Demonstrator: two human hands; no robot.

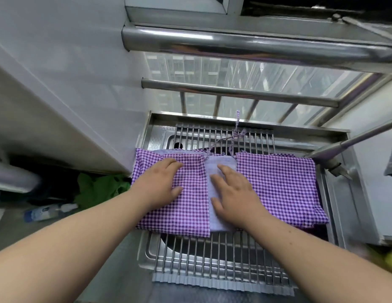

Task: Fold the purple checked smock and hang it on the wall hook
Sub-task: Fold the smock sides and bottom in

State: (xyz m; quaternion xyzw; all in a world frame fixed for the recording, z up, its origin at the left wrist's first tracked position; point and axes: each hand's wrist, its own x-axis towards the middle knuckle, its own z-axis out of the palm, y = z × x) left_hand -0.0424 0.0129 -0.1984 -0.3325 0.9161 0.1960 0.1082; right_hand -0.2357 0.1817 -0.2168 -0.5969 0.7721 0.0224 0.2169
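Now flattening the half-folded smock on the sink rack.
Both hands, left hand and right hand, lie flat with fingers straight, pressing the purple checked smock against the rack so its creases set.

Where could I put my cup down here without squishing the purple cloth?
Bare rack shows nearer than the smock, and a thinner strip beyond it, though its strings trail there. The middle is crowded: left hand and right hand press the smock flat.

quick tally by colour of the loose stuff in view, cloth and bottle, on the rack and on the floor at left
purple checked: 1, the smock on the rack, both hands flat on it
green: 1, crumpled cloth on the floor
white and blue: 1, bottle lying on its side
total: 3
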